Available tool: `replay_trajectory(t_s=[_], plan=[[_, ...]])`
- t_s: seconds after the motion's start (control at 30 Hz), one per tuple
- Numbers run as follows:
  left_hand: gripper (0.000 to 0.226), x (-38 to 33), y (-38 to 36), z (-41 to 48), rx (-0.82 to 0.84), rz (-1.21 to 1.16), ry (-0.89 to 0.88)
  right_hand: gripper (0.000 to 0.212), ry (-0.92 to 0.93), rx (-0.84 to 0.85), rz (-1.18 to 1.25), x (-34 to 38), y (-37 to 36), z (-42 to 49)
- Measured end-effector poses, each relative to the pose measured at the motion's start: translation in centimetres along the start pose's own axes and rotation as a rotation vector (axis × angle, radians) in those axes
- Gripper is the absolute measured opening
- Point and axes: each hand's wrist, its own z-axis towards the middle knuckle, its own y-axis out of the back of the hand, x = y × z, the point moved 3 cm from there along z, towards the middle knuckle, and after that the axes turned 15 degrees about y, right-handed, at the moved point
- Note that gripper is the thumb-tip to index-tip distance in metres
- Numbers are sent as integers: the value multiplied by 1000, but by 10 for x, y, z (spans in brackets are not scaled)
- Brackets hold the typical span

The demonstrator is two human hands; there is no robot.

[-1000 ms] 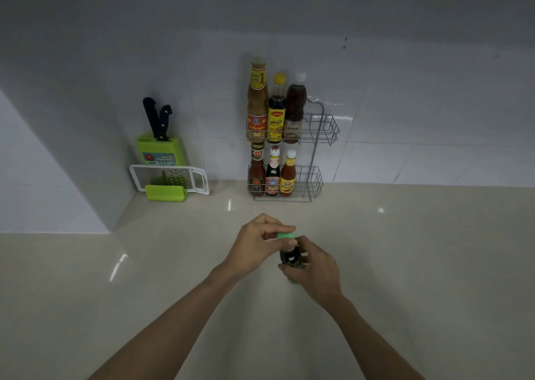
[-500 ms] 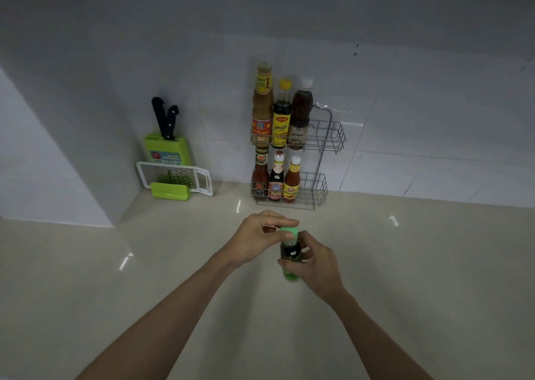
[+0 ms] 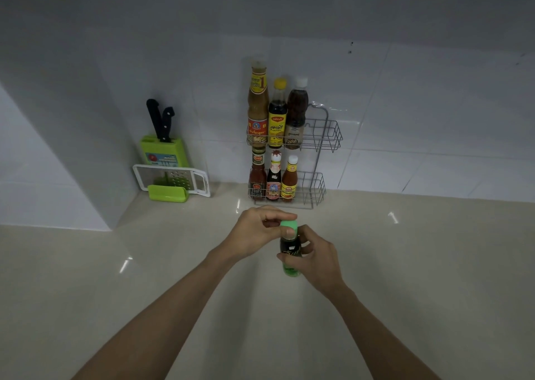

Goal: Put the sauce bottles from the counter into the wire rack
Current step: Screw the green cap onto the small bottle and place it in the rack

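Observation:
A small dark sauce bottle (image 3: 290,248) with a green cap and green base stands upright above the counter, in front of the wire rack (image 3: 324,136). My left hand (image 3: 256,230) pinches the green cap from the left. My right hand (image 3: 317,259) wraps the bottle's body from the right. The two-tier rack stands against the tiled wall. Three tall bottles (image 3: 275,113) fill the left of its upper tier. Three smaller bottles (image 3: 273,177) fill the left of its lower tier. The right end of each tier holds nothing.
A green knife block (image 3: 165,150) with two black-handled knives stands at the back left, with a white grater (image 3: 173,178) leaning before it. A white wall corner (image 3: 86,148) juts out on the left. The beige counter (image 3: 419,263) stretches to the right.
Both hands stay on the green-capped bottle. The hands and bottle sit slightly nearer the rack in view; the camera has shifted a little.

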Motion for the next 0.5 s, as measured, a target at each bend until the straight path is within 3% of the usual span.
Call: replay_trajectory(t_s=[0.3, 0.5], plan=[[30, 10, 0, -4, 36, 98, 0, 42, -40, 3, -18, -5, -9, -10], [31, 0, 0, -1, -41, 160, -61, 41, -34, -11, 2, -1, -9, -3]])
